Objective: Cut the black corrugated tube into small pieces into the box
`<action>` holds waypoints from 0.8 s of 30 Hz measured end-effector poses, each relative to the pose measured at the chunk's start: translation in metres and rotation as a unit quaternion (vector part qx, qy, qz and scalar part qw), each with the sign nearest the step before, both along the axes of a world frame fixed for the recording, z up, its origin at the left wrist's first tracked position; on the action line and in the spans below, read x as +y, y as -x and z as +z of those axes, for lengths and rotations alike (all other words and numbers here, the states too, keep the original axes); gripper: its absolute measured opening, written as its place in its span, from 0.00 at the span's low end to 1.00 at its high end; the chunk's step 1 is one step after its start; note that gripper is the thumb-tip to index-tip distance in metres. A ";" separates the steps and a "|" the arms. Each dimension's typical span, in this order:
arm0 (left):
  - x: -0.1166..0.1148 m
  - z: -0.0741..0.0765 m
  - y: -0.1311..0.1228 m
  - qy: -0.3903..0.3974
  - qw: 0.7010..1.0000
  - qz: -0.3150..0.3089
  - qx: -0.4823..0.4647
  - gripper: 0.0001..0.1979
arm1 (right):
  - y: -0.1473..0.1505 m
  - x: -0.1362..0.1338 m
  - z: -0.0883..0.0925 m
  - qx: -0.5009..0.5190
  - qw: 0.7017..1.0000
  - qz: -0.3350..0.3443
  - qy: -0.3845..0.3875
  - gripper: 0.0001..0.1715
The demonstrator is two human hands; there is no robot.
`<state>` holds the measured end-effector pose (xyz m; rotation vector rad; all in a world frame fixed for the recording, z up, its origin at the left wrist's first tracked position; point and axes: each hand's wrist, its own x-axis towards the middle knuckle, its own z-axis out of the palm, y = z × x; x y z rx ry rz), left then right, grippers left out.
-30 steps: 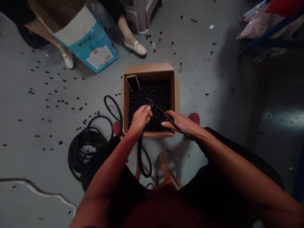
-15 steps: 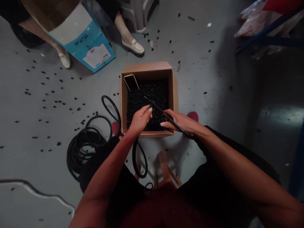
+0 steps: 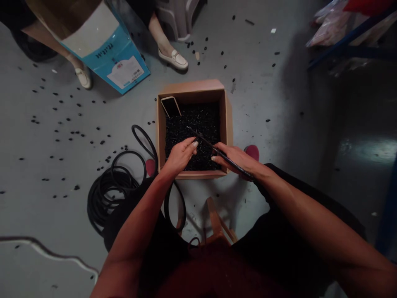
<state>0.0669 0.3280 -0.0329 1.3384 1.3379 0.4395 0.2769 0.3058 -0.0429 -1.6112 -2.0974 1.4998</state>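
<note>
Left hand [image 3: 181, 156] on black hose [image 3: 95, 203], right hand [image 3: 232, 159] on dark tool [image 3: 235, 166], above a cardboard box [image 3: 228, 124].
Clock centred on the box, 12 at top of view. Hose coil lies on the floor at 8 o'clock; a loop hangs beside the left forearm near 7. Blue carton [image 3: 120, 62] at 10, between another person's pale shoes [image 3: 176, 61]. Left hand: thumb and fingertips together, pinching the hose; its end is dark on dark, hard to make out. Box holds many small black bits [image 3: 198, 118], plus a pale-edged dark panel [image 3: 171, 107] in its 10 o'clock corner. Right hand: fingers clamped around the tool, whose tip points to 10 o'clock, just beyond the left fingertips. Blue rack [image 3: 347, 42] with plastic bags [image 3: 328, 31] at 2.
</note>
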 end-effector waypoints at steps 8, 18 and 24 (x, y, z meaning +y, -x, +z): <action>-0.003 -0.019 0.006 0.053 0.998 0.026 0.001 0.13 | 0.013 -0.006 -0.012 -0.046 0.999 0.017 0.020 0.09; -0.016 -0.058 0.005 0.168 0.984 0.057 0.027 0.14 | 0.027 -0.025 -0.047 -0.111 0.991 0.036 0.065 0.10; -0.018 -0.074 0.004 0.195 0.978 0.061 0.031 0.13 | 0.025 -0.030 -0.065 -0.130 0.989 0.041 0.063 0.12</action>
